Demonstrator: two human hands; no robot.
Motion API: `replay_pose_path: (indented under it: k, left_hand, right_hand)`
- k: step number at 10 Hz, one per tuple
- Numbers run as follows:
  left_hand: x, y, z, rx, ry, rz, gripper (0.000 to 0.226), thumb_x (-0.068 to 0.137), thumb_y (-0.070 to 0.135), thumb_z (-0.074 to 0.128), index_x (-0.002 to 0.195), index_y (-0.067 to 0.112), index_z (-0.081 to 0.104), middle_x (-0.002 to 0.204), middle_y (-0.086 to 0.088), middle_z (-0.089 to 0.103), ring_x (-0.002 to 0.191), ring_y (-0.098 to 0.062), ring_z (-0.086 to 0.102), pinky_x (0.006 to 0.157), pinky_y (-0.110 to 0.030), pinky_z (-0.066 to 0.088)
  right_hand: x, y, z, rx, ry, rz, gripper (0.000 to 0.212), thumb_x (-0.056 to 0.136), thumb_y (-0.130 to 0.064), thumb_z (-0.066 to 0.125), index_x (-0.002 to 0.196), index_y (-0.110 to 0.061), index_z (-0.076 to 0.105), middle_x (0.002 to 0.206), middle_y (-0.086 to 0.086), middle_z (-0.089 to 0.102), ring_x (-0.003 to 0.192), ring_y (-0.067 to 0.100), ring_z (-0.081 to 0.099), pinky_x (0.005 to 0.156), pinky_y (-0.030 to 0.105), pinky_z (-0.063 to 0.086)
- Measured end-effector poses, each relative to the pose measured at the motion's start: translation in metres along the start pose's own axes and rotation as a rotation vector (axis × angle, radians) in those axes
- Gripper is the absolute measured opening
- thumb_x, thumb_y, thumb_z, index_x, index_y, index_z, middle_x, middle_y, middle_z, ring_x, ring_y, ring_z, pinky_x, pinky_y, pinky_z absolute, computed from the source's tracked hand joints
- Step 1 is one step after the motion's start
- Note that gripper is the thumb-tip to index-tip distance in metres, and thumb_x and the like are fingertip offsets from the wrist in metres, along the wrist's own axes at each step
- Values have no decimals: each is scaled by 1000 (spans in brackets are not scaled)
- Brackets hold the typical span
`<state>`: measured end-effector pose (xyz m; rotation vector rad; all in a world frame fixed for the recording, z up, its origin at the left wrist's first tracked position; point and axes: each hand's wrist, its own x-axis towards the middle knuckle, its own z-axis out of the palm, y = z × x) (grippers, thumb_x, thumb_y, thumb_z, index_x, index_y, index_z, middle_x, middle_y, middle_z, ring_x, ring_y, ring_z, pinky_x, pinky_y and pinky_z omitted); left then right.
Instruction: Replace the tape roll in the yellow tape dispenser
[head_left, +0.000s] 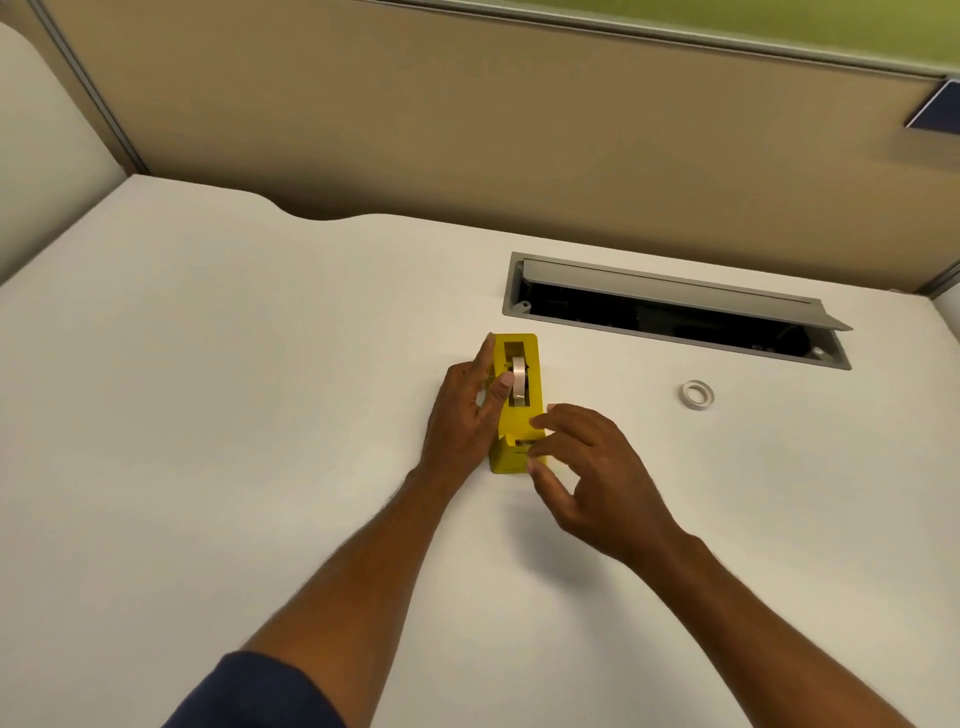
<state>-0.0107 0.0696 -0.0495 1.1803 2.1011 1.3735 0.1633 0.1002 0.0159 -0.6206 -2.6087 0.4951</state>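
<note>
White desk surface (208, 415) fills most of the view, backed by a tan partition panel (467, 130) at the far side, with a grey cable hatch (675, 312) set into the desk at far right, its lid propped open over a dark recess. Near the middle of the desk stands the yellow tape dispenser (517, 400), its long axis running near to far, with a roll of tape (518, 382) seated upright in its well. The left hand (462, 415) lies against the dispenser's left side, fingers stretched along the body and the thumb resting on the roll, bracing it, not clenched. The right hand (587, 467) hovers at the dispenser's near end, by the cutter, its fingertips pinched close together; whether they grip a tape end I cannot tell. Well apart to the right, below the hatch, a second small tape roll (697, 395) lies flat on the desk. Which roll is old and which is new cannot be told, so the step is either lifting the seated roll out or threading it to the cutter. Either way, the next move needs the left hand to hold the dispenser steady.
</note>
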Motion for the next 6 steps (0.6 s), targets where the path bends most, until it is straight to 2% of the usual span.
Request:
replay_pose_path:
  k: [1,2,3,4,5,6]
  left_hand:
    - [-4,3,-3,-14,33,-33,65,89,55,35,148,33,17,137,-6,48,118,-19,51,94,-36,46]
    - [-16,3,-5,26,90,-38,64,89,56,36,147,31,21,133,-4,51,115,-16,51,91,-34,48]
    - [-29,2,-11,105,95,13,59,92,52,35,145,29,25,131,-4,52,116,-16,51,92,-34,47]
    - [-36,3,-16,206,75,76,56,95,47,38,145,24,28,132,-6,52,118,-18,49,94,-30,44]
    - [-43,10,-26,302,53,131,56,95,49,36,144,21,30,132,-5,52,116,-17,49,92,-23,38]
    - [-44,13,-32,361,21,175,59,94,52,32,143,20,32,131,-5,52,114,-18,50,93,-25,40]
  right_hand:
    - [2,5,-9,12,20,62,17,85,-31,60,79,-17,63,98,2,69,100,18,58,87,28,46]
    - [1,9,-15,17,4,132,26,87,-37,57,72,-17,51,78,0,58,78,17,50,68,34,46]
    - [-1,10,-16,21,-54,172,26,87,-43,56,83,-18,51,89,0,58,84,18,50,73,32,46]
    - [-1,13,-13,-9,-145,232,41,89,-50,49,113,-17,53,119,3,58,109,20,52,92,31,44]
    - [0,15,-12,-74,-195,286,59,91,-55,39,136,-18,41,143,5,45,132,21,39,110,37,33]
    - [-1,18,-8,-118,-226,291,63,92,-56,31,142,-18,35,150,6,37,140,23,29,114,37,23]
